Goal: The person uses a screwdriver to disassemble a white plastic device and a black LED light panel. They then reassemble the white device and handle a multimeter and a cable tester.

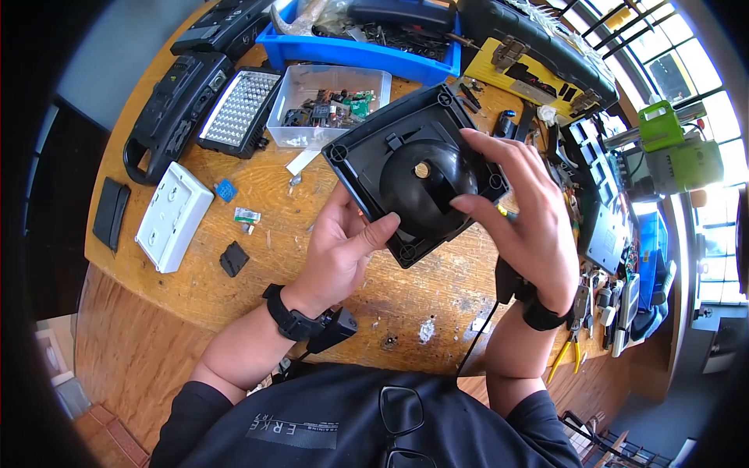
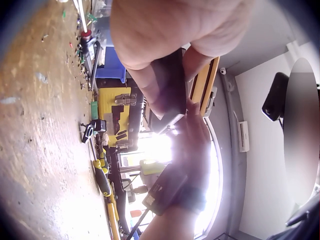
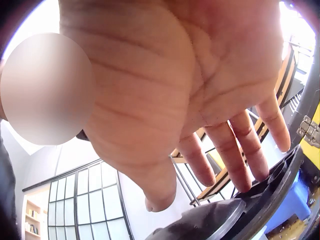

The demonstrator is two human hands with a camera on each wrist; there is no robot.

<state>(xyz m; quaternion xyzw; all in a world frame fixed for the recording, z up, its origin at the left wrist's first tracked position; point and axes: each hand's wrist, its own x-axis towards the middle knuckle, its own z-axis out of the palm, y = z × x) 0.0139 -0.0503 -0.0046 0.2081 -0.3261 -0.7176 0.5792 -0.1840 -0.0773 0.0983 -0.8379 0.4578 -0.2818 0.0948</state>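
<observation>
A square black plastic housing (image 1: pixel 406 191) with a round dome and a small central hole is held up over the table, tilted, its corners bearing round screw posts. My left hand (image 1: pixel 341 248) grips its lower left edge, thumb on the upper face and the other fingers hidden beneath. In the left wrist view the housing (image 2: pixel 171 82) appears edge-on between thumb and fingers. On the right side, my right hand (image 1: pixel 534 214) has its fingertips at the rim and its thumb over the dome. The right wrist view shows that hand's fingers nearly straight and spread above the housing (image 3: pixel 200 222).
A clear plastic box (image 1: pixel 328 78) of small parts stands beyond the housing, before a blue tray (image 1: pixel 359 51). At left lie a white plastic casing (image 1: pixel 173 218) and an LED panel (image 1: pixel 240 109). A yellow-and-black toolbox (image 1: pixel 530 74) and tools line the right side.
</observation>
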